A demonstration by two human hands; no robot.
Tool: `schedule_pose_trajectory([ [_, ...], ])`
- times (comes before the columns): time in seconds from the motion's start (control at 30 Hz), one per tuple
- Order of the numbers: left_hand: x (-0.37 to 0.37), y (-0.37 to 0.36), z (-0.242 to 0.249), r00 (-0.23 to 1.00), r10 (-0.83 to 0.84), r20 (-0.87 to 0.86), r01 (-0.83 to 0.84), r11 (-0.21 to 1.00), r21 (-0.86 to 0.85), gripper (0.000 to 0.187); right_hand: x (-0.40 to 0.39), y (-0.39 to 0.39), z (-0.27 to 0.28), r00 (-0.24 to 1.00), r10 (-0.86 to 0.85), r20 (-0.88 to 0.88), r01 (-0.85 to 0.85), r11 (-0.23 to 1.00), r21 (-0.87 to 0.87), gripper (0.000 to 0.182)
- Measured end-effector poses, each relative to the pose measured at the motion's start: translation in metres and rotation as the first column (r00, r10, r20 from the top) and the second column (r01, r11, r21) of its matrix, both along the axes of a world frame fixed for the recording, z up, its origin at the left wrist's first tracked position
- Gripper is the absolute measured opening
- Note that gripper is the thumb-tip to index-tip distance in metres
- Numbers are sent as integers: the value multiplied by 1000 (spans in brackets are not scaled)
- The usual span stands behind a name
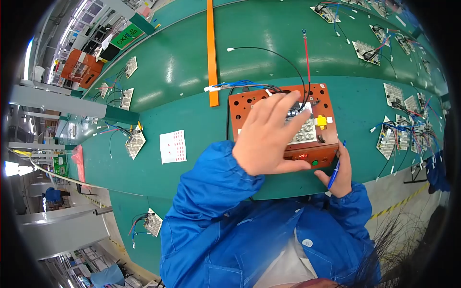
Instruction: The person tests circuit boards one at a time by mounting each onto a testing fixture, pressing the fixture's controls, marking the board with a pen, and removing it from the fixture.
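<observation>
A brown-orange test fixture [314, 90] with a red digital display and a green button stands in front of me. A circuit board [307, 135] with shiny round parts sits on top of it, with black, red and blue wires attached. My left hand [269, 132] is spread palm-down over the board, covering its left part; some fingertips are at the board's wires and dark components. My right hand [342, 173] is at the fixture's right front edge with a blue pen [337, 165] held across it; some of its fingers are hidden beside the fixture.
A white paper with red marks [173, 147] lies left of the fixture. Wired boards [386, 139] cluster at the right; another board [136, 143] lies at the left. An orange strip [212, 57] crosses the green conveyor [269, 31] behind. A person [108, 276] is at lower left.
</observation>
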State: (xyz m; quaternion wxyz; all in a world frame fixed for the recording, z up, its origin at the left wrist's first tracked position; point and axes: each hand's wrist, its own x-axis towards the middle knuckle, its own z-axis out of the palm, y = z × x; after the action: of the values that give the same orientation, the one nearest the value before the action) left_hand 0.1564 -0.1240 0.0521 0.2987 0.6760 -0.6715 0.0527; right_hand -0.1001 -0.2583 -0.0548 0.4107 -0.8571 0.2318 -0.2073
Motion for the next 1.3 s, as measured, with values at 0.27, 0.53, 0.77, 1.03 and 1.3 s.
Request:
schedule_pose_trajectory([
  [0.27, -3, -10, 4, 999, 27, 19, -28, 997, 74, 88, 11, 4, 4, 994, -99, -50, 87, 974, -210, 107],
  [0.53, 50, 72, -61, 997, 30, -71, -42, 982, -186, 77, 12, 9, 0, 968, -182, -171, 160, 978, -134, 104],
  [0.77, 56, 86, -117, 994, -91, -67, 73, 969, -235, 86, 9, 7, -5, 975, -179, -131, 161, 978, -136, 106],
  [1.03, 43, 87, -108, 983, -127, -130, 101, 977, -187, 79, 9, 11, -5, 964, -216, -152, 210, 976, -58, 107],
  [1.3, 47, 90, -104, 972, -138, -190, 106, 980, -169, 76, 6, 11, -14, 958, -248, -142, 251, 968, 7, 106],
])
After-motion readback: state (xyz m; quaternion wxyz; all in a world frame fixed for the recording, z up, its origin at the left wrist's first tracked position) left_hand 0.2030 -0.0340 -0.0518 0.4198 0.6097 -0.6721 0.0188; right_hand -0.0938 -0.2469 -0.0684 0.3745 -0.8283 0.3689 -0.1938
